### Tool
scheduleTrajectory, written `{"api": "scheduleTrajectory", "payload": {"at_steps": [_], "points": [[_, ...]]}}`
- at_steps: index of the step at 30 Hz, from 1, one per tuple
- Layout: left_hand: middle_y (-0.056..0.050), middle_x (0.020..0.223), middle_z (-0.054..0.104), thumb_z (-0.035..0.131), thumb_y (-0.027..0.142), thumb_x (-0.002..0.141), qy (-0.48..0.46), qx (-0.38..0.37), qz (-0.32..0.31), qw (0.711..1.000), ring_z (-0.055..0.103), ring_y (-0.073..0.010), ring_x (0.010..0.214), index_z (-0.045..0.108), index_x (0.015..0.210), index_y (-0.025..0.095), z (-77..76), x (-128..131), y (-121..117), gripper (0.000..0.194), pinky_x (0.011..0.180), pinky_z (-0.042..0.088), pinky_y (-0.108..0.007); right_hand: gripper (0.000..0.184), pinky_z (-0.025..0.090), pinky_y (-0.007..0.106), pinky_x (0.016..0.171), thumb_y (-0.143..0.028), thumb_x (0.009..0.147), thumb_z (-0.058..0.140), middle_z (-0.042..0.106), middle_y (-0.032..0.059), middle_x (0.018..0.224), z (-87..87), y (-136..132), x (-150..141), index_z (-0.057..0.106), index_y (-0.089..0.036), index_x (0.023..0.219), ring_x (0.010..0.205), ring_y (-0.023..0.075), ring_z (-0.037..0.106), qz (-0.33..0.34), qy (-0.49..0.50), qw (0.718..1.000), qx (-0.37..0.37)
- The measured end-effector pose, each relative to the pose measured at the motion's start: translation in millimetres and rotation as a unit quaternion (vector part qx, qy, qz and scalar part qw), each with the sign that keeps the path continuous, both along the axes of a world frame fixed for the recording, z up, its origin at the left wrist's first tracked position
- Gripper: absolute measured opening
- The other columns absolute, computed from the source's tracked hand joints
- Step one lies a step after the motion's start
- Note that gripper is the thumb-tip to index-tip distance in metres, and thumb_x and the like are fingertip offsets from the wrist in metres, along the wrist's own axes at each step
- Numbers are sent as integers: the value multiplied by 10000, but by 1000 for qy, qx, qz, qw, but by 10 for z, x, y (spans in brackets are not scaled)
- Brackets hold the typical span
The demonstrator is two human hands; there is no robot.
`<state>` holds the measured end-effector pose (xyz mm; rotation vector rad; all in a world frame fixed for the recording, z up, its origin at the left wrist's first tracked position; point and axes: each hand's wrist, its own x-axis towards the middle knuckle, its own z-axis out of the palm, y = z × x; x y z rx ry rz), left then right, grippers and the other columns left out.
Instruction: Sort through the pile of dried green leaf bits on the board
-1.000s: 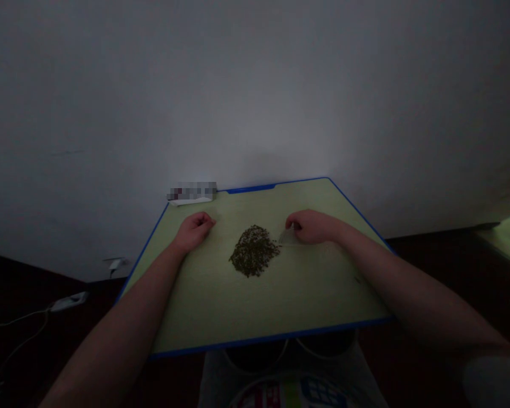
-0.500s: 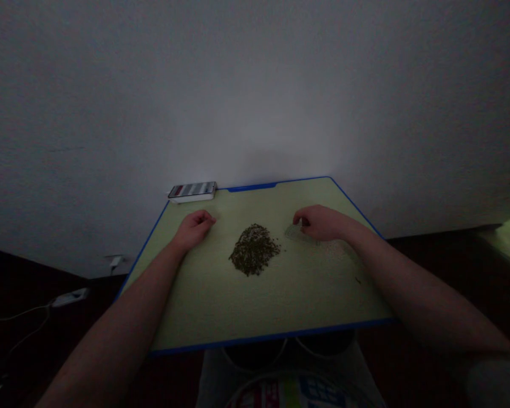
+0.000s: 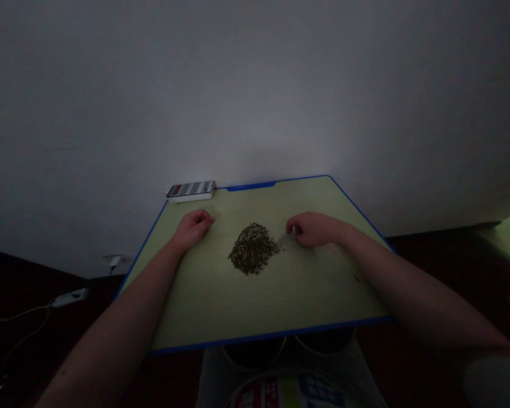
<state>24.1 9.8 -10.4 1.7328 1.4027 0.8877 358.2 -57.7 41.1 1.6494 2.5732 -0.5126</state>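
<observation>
On the pale, blue-edged tabletop (image 3: 221, 309) lies a loose pile of small dark greenish-brown bits (image 3: 254, 249), with paler grains among them. To its left my left hand (image 3: 194, 226) rests on the surface with its fingers curled in; nothing shows in them. My right hand (image 3: 314, 228), right of the pile, pinches a thin see-through piece (image 3: 285, 237), possibly clear plastic. This piece reaches the pile's right edge; my fingers hide part of it. Scattered pale grains (image 3: 334, 249) lie beneath my right wrist. A small dark sliver (image 3: 357, 279) lies nearer my right forearm.
At the far left corner a phone (image 3: 191, 190) lies on a white box. The table's back edge meets a grey wall (image 3: 255, 102). Under the front edge are round dark container openings (image 3: 255, 354). A power strip (image 3: 70, 297) with cables lies on the floor at left.
My right hand has moved left and slightly nearer me, bringing the see-through piece to the pile's right edge. My left hand stays in place.
</observation>
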Motion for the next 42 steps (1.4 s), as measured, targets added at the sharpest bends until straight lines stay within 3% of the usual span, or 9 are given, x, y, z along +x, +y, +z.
{"api": "scheduleTrajectory", "payload": {"at_steps": [16,27,42], "points": [[69,447,416,575,360,709,2,2,-4,1000,365,-69,401,488,646,180,-6,-12,3,209,427,276,-219,347,405,287,584,-176,651,550,711,99,854,166,-167,60,699,-157,964,729,218,631,24,-106,993,-50],[73,446,415,574,347,706,-1,0,-4,1000,353,-63,396,500,659,178,-4,-9,5,190,425,270,-217,328,387,285,573,-189,650,524,707,97,865,165,-184,61,700,-164,926,714,209,616,58,-100,992,-56],[72,447,413,574,375,704,5,6,4,1000,356,-63,406,494,649,179,21,11,-17,219,431,267,-216,318,366,265,552,-169,649,525,698,83,864,202,-175,93,684,-164,924,714,194,609,41,-98,993,-49]]}}
